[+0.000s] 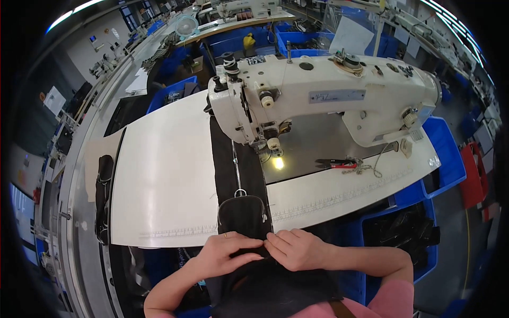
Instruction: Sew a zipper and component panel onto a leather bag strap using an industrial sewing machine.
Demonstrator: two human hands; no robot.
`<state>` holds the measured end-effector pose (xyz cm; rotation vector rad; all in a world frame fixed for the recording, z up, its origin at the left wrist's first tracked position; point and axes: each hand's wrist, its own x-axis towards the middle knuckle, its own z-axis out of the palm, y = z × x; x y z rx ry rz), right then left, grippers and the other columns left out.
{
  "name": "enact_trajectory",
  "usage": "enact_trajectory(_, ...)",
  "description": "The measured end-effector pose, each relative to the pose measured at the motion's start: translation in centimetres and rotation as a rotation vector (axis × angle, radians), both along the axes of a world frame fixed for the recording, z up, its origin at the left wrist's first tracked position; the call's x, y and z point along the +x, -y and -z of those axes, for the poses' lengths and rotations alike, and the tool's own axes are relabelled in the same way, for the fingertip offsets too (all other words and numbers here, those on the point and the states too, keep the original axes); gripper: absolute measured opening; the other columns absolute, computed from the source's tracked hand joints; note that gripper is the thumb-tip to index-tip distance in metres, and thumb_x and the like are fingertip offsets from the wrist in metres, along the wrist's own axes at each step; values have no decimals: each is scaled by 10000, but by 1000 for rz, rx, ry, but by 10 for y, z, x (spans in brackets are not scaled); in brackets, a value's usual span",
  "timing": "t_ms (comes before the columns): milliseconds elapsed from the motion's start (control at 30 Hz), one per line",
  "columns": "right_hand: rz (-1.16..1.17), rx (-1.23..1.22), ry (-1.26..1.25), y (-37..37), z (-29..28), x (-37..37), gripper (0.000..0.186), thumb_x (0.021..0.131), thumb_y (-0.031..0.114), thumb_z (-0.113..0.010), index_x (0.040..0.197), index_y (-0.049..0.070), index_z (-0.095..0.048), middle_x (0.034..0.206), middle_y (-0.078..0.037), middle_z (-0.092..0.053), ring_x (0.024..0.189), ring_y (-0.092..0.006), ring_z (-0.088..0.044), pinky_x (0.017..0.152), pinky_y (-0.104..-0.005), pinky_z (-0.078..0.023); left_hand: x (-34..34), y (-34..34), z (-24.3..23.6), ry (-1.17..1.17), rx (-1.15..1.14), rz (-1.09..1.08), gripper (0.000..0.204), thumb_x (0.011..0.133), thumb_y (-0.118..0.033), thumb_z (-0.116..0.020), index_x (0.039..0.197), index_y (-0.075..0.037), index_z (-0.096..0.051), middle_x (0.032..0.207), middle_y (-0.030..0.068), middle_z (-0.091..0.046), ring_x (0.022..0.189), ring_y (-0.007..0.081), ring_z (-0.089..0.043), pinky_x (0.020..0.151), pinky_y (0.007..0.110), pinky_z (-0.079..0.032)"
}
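Observation:
A long black fabric piece (241, 214) with a zipper and a rounded, zip-edged pocket lies over the front of the white sewing table (164, 175). Its far end runs beside the needle area of a white industrial sewing machine (328, 90). At the table's front edge, my left hand (225, 255) grips the near end of the fabric between thumb and fingers. My right hand (298, 250) pinches the right edge of the same end, its fingertips close to the left ones. Whatever lies under my fingers is hidden.
Red-handled thread snips (342, 164) and a cord lie right of the needle, where a small lamp glows. A rolled black piece (103, 199) sits at the table's left. Blue bins (436, 228) stand below on the right, near a red container (473, 175).

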<state>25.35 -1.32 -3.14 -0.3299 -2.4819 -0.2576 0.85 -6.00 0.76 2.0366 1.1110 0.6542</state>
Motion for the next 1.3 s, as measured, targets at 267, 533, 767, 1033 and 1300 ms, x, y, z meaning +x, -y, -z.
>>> enact_trajectory(267, -143, 64, 117, -6, -13, -9, 185, 779, 105, -654, 884, -44, -684, 847, -146, -685, 725, -185, -639, 599, -243, -478, 6, -58, -25, 284, -401, -512, 325, 945, -129, -625, 1258, -45, -607, 1022, 108, -667, 976, 255, -606, 883, 375, -453)
enact_trajectory(533, -208, 34, 93, -11, -10, -13, 186, 786, 102, -679, 916, -28, -702, 899, -152, -707, 658, -136, -613, 553, -195, -445, -1, -69, 16, -364, 398, -269, 396, 794, -150, -785, 1180, -158, -695, 1292, 90, -595, 1252, 314, -498, 1080, 493, -342)
enact_trajectory(767, -288, 64, 94, -22, -13, -14, 193, 773, 93, -671, 915, -34, -701, 860, -137, -700, 630, -118, -577, 523, -185, -388, -2, -83, 26, -225, 453, -173, 179, 778, -167, -798, 954, -167, -767, 1126, -37, -704, 1178, 222, -576, 1019, 439, -416)
enact_trajectory(1033, -345, -25, 107, -23, -15, -12, 292, 777, 147, -615, 945, -82, -683, 901, -195, -698, 811, -258, -685, 639, -280, -506, 2, -84, 16, -276, 466, -156, 188, 771, -167, -796, 954, -146, -757, 1098, -40, -712, 1077, 209, -603, 967, 406, -441)
enact_trajectory(1300, -384, -14, 180, -31, -20, -15, 371, 737, 197, -585, 923, -113, -669, 894, -234, -685, 787, -284, -678, 628, -291, -519, 0, -87, 16, -280, 443, -146, 233, 736, -163, -813, 964, -165, -766, 1108, -53, -711, 1067, 201, -601, 945, 400, -454)
